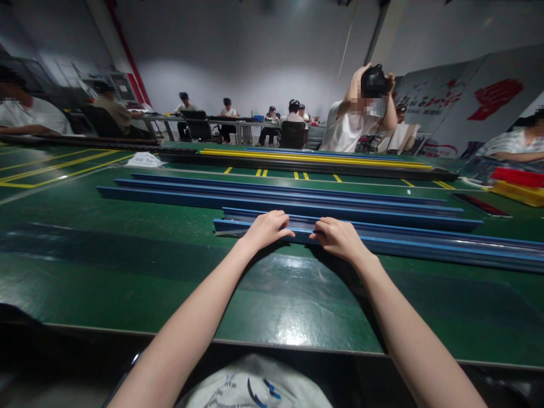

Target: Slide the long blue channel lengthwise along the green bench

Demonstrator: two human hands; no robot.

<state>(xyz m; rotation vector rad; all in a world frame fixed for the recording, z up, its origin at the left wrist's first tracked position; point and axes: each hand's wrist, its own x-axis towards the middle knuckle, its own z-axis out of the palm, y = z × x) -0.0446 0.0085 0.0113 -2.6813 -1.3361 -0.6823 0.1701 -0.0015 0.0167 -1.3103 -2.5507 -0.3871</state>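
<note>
A long blue channel-shaped profile lies across the green table, its left end a little to the left of my hands. My left hand grips its near wall close to that end, fingers curled over into the channel and thumb on the front side. To the right, my right hand holds the same wall, its fingers bent over the edge. A short gap of blue wall shows between the two hands. Just beyond lie more blue profiles, side by side and parallel to it.
Clear plastic film covers part of the green table. Farther back lie yellow strips and black strips. A phone-like dark slab, red and yellow bins and white paper are around. A person stands opposite.
</note>
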